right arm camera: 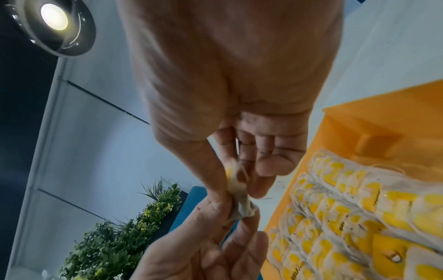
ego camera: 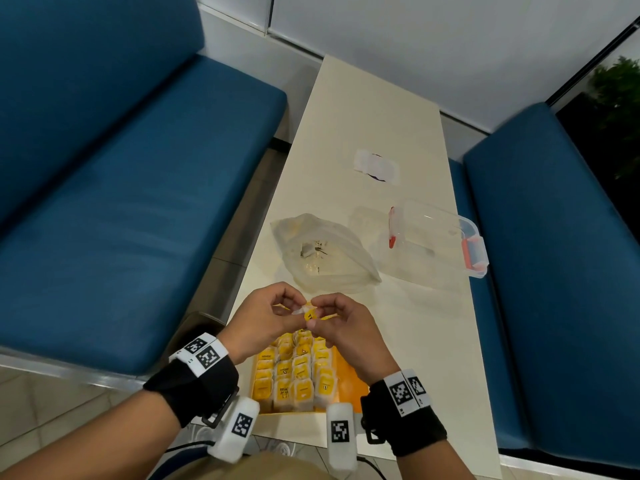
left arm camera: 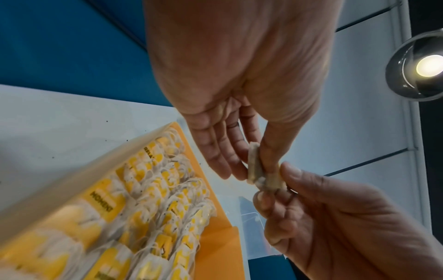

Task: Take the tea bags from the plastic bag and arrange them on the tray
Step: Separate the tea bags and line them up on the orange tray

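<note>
While pinched between left hand [ego camera: 268,315] and right hand [ego camera: 341,322] above orange tray [ego camera: 349,382], one tea bag [ego camera: 309,314] under adjustment. Plastic bag [ego camera: 323,254] at 12 o'clock on tabletop [ego camera: 363,109]. Next: likely lower into vacant right-hand column, 3 o'clock of filled rows.

A tea bag [left arm camera: 255,166] is pinched between the left hand [left arm camera: 239,79] and right hand [left arm camera: 340,223], above an orange tray [left arm camera: 215,252] packed with yellow-tagged tea bags [left arm camera: 153,208] on a white tabletop [left arm camera: 59,121].
</note>
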Demonstrator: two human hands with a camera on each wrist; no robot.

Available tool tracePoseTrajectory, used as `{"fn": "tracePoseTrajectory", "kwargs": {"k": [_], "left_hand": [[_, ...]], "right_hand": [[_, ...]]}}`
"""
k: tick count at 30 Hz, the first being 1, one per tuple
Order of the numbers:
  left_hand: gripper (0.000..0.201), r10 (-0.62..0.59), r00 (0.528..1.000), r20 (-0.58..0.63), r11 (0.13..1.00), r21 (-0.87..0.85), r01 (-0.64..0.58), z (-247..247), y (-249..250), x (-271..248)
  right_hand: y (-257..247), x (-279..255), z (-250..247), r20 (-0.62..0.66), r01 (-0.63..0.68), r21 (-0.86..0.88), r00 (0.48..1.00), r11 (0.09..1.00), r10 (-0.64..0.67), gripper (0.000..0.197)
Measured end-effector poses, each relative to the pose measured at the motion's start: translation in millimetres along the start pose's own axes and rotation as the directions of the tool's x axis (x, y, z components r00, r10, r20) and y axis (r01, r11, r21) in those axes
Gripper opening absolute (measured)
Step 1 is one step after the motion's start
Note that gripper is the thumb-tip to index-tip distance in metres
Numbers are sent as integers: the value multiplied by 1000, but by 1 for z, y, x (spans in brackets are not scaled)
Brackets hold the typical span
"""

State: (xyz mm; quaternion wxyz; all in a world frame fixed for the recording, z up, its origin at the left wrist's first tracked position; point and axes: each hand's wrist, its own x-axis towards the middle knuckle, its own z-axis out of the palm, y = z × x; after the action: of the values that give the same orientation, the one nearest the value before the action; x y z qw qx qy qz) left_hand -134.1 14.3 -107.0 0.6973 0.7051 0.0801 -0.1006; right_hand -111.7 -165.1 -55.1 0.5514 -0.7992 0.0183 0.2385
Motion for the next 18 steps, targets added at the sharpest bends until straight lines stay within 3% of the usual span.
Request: {"fn": "tracePoseTrajectory", "kwargs": {"k": [5,11,14,18], "left_hand": [[23,-10,997,71,1000,5,10,-1,3,-2],[9,39,987,153,980,186,-68,1,6,-4],[13,52,994,95,950,301,-79,-3,2,-3],[24,5,1000,-27,868,496,9,-21,-10,-1]], "right_hand": [[-2,-1,-3,-30,22,-52,999,998,-24,9],[-5,-2,-8,-60,53,-140,996,989,-61,8],[4,-3,-21,-27,30,-255,999,966,-38,8],[27,-10,-33,102,-87,-527,981,845,165,14]]}}
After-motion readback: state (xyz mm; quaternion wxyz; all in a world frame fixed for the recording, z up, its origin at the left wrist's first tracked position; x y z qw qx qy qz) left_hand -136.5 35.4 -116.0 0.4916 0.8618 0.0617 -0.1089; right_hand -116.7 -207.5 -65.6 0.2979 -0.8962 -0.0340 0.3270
